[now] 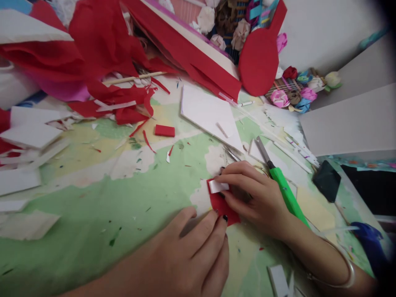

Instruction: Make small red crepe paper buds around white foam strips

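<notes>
A small white block (218, 186), probably foam, lies on the upper end of a small piece of red paper (220, 206) on the table. My right hand (253, 194) pinches the block from its right side, between thumb and fingers. My left hand (201, 243) is curled, its fingertips pressing the lower edge of the red paper; its thumb is partly hidden. Beyond them sits a similar block covered in red (164, 130). A green craft knife (286, 194) with its blade out lies just right of my right hand. Scissors (232, 154) are partly hidden behind that hand.
A white foam board (210, 113) lies ahead, with a red paddle-shaped piece (259, 62) behind it. Crumpled red paper (102, 41) and white foam offcuts (31, 132) fill the left. Paper flowers (291, 93) stand far right. Blue-handled scissors (368, 235) lie at right.
</notes>
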Motion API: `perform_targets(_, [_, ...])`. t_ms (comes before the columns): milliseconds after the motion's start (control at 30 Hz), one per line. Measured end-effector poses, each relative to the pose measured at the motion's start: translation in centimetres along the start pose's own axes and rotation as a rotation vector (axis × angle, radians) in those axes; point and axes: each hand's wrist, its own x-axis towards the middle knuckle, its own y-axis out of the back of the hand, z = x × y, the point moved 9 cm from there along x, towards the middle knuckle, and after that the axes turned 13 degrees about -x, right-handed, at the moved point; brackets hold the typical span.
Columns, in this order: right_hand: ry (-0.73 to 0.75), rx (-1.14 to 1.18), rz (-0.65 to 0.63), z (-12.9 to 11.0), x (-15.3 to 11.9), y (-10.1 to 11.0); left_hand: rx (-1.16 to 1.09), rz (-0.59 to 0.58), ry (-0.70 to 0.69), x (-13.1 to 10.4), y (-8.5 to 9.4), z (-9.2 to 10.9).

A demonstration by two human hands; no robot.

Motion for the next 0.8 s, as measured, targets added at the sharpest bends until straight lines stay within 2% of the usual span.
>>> perform_targets(400, [0.016,0.049,0.037,-0.31,0.19,0.13,0.03,-0.028,-0.006,-0.06,-0.77,-0.29])
perform_targets(567, [0.008,0.07,0.065,-0.33,0.28,0.34,0.052,0.046,-0.067,-0.18,-0.54,0.1])
perform_targets(800, [0.012,0.071,0.076,-0.51,0.3,0.39,0.073,0.042,-0.068,-0.27,-1.0,0.02])
